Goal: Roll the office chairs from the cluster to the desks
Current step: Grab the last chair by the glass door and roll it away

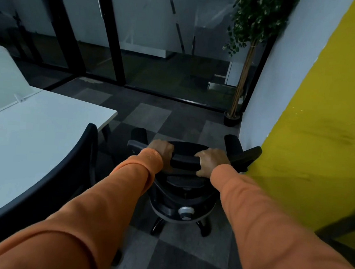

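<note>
- Carpeted floor (152, 115) of grey and dark squares (dimly lit).
- On it: a black office chair (185, 196) on casters, a potted tree (231, 117), and probably the white desk (33, 126).

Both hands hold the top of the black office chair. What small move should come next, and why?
Probably steer the black mesh office chair slightly left, toward the white desk. The left hand and right hand each have a closed grip on its backrest top, and its right armrest sits very close to the yellow wall, while open grey carpet tiles lie ahead.
</note>
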`<action>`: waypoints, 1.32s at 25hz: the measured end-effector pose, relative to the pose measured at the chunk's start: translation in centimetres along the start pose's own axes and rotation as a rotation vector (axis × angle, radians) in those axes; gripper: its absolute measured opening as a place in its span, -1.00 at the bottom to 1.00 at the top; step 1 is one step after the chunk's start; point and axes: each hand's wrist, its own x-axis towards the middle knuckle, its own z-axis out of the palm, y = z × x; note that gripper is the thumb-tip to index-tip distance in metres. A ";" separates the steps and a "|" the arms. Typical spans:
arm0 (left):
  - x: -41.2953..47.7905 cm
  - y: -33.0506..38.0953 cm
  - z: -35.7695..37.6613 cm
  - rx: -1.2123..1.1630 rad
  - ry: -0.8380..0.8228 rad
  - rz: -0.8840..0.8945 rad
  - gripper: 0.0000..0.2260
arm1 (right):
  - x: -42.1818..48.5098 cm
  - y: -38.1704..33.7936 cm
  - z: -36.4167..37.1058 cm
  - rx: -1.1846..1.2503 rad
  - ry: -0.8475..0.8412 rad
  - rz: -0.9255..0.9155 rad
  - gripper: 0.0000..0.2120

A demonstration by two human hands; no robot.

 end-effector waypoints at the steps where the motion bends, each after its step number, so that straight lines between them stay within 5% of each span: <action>1: -1.4 0.1 0.4 -0.005 -0.001 0.003 -0.68 | -1.2 -0.9 0.2 -0.008 -0.003 0.002 -0.63; 9: -11.4 2.9 3.1 -0.037 0.045 0.087 -0.68 | -11.3 -5.3 1.8 0.020 0.010 0.068 -0.77; 21: -25.3 10.9 5.6 0.035 0.042 0.309 -0.74 | -29.7 -9.6 4.2 0.025 -0.038 0.247 -0.65; 33: -27.6 17.6 6.1 0.080 0.122 0.637 -0.72 | -39.4 -9.1 5.6 0.033 -0.084 0.456 -0.59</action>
